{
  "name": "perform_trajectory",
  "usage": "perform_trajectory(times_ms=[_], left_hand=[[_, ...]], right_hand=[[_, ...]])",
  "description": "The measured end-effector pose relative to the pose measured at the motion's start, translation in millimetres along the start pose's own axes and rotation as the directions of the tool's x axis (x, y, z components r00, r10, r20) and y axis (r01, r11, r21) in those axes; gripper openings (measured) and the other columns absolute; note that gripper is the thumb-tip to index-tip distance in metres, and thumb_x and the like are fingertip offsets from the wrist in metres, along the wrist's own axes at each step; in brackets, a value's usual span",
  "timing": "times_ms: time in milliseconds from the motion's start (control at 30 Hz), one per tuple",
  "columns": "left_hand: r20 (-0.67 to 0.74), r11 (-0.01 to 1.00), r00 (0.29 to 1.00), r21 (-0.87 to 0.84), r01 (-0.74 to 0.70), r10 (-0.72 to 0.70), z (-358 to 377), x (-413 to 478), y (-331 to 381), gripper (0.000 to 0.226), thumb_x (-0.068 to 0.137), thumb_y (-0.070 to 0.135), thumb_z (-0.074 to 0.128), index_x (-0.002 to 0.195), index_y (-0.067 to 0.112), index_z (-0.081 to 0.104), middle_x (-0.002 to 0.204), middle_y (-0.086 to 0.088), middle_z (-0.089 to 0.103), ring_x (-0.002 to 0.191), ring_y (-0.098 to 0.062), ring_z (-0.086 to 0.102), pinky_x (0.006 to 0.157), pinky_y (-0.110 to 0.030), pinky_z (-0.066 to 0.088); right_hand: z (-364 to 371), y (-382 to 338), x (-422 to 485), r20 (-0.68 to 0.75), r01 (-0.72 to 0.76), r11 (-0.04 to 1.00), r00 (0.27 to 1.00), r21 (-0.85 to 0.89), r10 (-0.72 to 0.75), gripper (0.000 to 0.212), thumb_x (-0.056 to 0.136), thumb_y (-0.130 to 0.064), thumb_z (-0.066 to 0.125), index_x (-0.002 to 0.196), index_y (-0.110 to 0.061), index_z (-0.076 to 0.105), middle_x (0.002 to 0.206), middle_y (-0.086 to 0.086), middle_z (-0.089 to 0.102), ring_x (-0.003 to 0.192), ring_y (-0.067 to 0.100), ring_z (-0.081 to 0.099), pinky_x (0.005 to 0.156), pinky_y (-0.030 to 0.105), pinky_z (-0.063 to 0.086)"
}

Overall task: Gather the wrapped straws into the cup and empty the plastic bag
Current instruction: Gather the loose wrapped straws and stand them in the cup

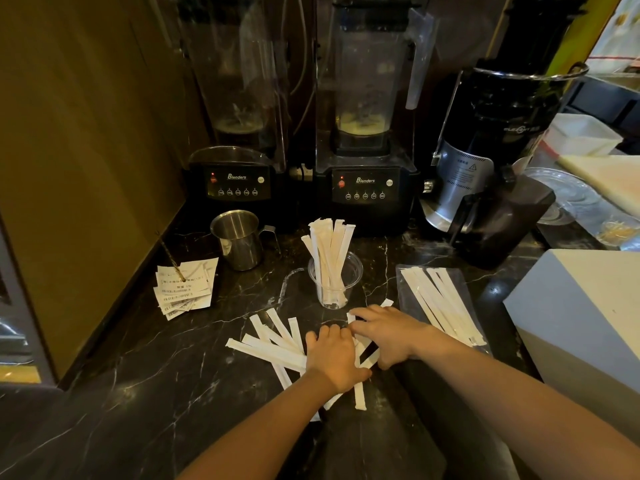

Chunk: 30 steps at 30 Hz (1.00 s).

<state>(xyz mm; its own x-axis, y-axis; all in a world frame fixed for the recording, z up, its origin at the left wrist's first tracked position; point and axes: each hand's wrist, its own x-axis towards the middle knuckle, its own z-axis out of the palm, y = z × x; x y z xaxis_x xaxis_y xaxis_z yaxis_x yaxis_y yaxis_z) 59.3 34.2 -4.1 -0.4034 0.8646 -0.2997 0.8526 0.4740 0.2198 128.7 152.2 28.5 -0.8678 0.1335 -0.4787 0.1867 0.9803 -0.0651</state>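
Both hands' fingers (370, 318) flat, spread on loose wrapped straws (268, 349).

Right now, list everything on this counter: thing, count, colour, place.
counter: one, black marble, under everything
blenders: two, black, at the back
juicer: one, black and silver, back right
steel jug: one, silver, in front of the left blender
receipts: a small stack, white, left
cup: one, clear, centre, holding several upright straws
loose straws: a scattered pile, white wrappers, under the hands
plastic bag: one, clear, right of the cup, straws inside
box: one, white, far right
glass plate: one, clear, back right
left hand: flat on the pile
right hand: fingers spread over the pile
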Motion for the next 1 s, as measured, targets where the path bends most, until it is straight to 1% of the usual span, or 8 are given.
perform_trajectory(times_ms=[200,367,467,600,733,867,1000], left_hand=[[-0.028,1.000,0.999,0.017,-0.016,0.017,1,0,7,0.048,0.083,0.041,0.052,0.116,0.006,0.046,0.120,-0.014,0.055,0.113,-0.031,0.046,0.098,-0.045,0.029],[-0.046,0.999,0.998,0.017,-0.042,0.042,0,-3,15,0.034,0.086,0.029,0.049,0.108,0.003,0.049,0.110,-0.017,0.061,0.103,-0.032,0.053,0.091,-0.042,0.034],[-0.019,0.999,0.998,0.001,-0.053,0.053,-1,-4,20,0.029,0.088,0.022,0.046,0.110,0.003,0.049,0.112,-0.018,0.061,0.104,-0.034,0.055,0.093,-0.043,0.035],[0.019,0.996,0.996,0.028,-0.085,0.084,-4,-5,26,0.026,0.089,0.015,0.043,0.111,0.002,0.052,0.115,-0.020,0.060,0.106,-0.036,0.054,0.094,-0.046,0.035],[0.017,0.988,0.994,0.115,-0.106,0.105,-2,-5,29,0.025,0.091,0.013,0.041,0.110,0.002,0.053,0.114,-0.019,0.061,0.105,-0.035,0.055,0.095,-0.046,0.034],[-0.009,0.983,0.993,0.144,-0.118,0.120,1,-6,28,0.028,0.093,0.014,0.036,0.111,0.001,0.053,0.115,-0.020,0.061,0.105,-0.034,0.055,0.091,-0.043,0.038],[-0.016,0.980,0.991,0.154,-0.128,0.132,2,-7,26,0.031,0.093,0.019,0.036,0.108,0.001,0.055,0.113,-0.020,0.061,0.103,-0.033,0.056,0.086,-0.041,0.042]], right_hand=[[2,2,-3,-0.072,0.052,0.988,0.995,-0.146,-0.063,0.062,0.070,-0.016,0.069,0.125,-0.014,0.040,0.133,0.009,0.041,0.119,0.027,0.036,0.096,0.040,0.036],[1,1,-4,-0.122,0.082,0.960,0.985,-0.266,-0.118,0.045,0.076,-0.013,0.062,0.118,-0.010,0.047,0.120,0.010,0.051,0.110,0.027,0.041,0.087,0.038,0.037],[1,1,-6,-0.140,0.094,0.959,0.981,-0.268,-0.135,0.035,0.078,-0.011,0.058,0.113,-0.008,0.052,0.114,0.011,0.056,0.105,0.027,0.044,0.082,0.037,0.038],[4,0,-8,-0.139,0.092,0.968,0.982,-0.232,-0.127,0.030,0.080,-0.009,0.057,0.110,-0.007,0.055,0.111,0.013,0.059,0.101,0.028,0.048,0.079,0.039,0.042],[7,0,-10,-0.142,0.082,0.972,0.983,-0.222,-0.116,0.028,0.082,-0.008,0.054,0.110,-0.007,0.055,0.112,0.014,0.059,0.103,0.029,0.050,0.079,0.040,0.045],[10,-1,-11,-0.151,0.073,0.969,0.982,-0.235,-0.111,0.027,0.082,-0.006,0.051,0.109,-0.006,0.055,0.112,0.015,0.059,0.106,0.031,0.049,0.079,0.042,0.045],[12,-4,-10,-0.141,0.065,0.960,0.984,-0.273,-0.107,0.027,0.086,-0.006,0.045,0.112,-0.004,0.053,0.114,0.018,0.058,0.108,0.033,0.048,0.079,0.043,0.045]])
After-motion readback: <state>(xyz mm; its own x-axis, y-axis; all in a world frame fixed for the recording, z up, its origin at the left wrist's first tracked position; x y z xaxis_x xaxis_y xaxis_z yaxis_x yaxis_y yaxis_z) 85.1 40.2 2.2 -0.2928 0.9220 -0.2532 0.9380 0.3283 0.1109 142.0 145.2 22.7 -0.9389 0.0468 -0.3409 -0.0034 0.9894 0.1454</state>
